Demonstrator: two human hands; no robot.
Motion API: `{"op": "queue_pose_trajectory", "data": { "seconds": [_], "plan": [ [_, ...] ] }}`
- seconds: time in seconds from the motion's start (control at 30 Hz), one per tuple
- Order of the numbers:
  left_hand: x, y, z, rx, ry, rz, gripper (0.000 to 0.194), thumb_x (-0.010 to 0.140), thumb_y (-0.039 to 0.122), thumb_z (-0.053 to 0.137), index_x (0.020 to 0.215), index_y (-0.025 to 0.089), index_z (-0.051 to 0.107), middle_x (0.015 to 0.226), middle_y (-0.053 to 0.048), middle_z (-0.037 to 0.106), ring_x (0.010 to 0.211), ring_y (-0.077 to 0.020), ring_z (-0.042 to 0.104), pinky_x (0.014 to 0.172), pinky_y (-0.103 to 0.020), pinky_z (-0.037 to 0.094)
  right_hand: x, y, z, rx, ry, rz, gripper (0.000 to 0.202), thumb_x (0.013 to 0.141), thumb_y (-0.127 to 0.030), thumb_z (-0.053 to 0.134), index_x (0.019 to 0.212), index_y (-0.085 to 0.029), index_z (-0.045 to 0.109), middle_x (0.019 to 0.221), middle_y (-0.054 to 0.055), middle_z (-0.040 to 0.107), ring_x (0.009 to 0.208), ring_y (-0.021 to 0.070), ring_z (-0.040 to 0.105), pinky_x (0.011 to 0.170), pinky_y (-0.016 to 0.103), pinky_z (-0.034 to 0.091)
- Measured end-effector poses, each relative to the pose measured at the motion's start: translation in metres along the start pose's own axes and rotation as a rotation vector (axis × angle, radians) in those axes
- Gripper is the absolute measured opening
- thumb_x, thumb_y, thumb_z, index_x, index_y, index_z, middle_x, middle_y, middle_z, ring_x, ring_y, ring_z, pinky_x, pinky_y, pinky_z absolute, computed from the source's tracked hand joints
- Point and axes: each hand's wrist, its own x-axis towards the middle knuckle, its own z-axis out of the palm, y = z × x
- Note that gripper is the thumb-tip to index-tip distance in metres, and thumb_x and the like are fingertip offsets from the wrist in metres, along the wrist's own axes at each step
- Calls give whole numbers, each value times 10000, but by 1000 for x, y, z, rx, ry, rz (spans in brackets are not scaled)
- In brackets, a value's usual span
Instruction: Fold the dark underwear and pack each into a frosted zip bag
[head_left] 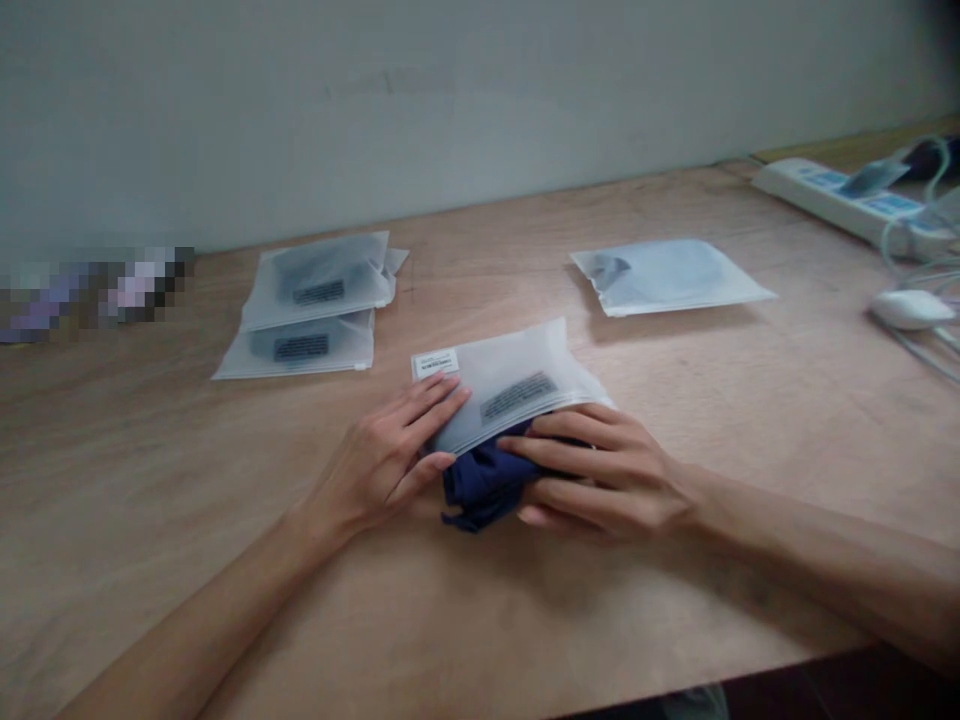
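A frosted plastic zip bag (499, 375) lies in front of me on the table, with a white label at its upper left corner and a block of dark print. Folded navy blue cloth (484, 480) sticks out of its near, open edge; the part inside the bag is hidden. My left hand (394, 440) holds the bag's left side, fingers on top and thumb at the lip of the opening. On the right, my right hand (600, 465) grips the cloth at the opening, its fingertips partly under the bag's edge.
Overlapping filled zip bags (319, 285) lie at the back left, and another filled zip bag (675, 280) at the back right. A white power strip (847, 200) with cables and a white plug-like piece (911, 310) occupy the far right. Pixelated items are at the left edge.
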Motion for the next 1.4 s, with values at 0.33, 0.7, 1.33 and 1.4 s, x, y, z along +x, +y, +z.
{"op": "queue_pose_trajectory", "data": {
  "seconds": [0.33, 0.7, 1.33, 1.4],
  "plan": [
    [4, 1, 2, 203, 103, -109, 527, 1019, 411, 520, 1479, 155, 497, 1594, -175, 404, 1465, -359, 416, 1153, -567, 442, 6, -6, -12, 80, -60, -222, 112, 948, -173, 593, 905, -188, 695, 1060, 95, 768, 844, 179, 682, 680, 312, 543],
    [4, -9, 4, 299, 270, -53, 276, 998, 252, 592, 1249, 167, 669, 1246, -79, 727, 1155, -252, 693, 1091, -453, 524, -1, 12, -8, 270, -69, 332, 496, 899, -303, 606, 1364, -164, 508, 1273, 147, 672, 1233, 271, 600, 1018, 442, 533],
    [6, -14, 3, 126, 93, -256, 519, 1041, 392, 466, 1523, 205, 430, 1590, -122, 419, 1533, -335, 296, 1216, -585, 355, 0, 21, -11, 440, 130, 930, 215, 981, -362, 599, 876, -214, 713, 760, -2, 741, 628, 144, 675, 520, 229, 491],
    [6, -12, 1, 124, 129, -235, 506, 1044, 359, 461, 1522, 198, 424, 1586, -129, 425, 1527, -327, 314, 1212, -575, 367, -4, 30, -6, 561, 174, 1047, 257, 969, -420, 613, 873, -207, 721, 801, 15, 749, 692, 176, 694, 574, 259, 524]
  ]
}}
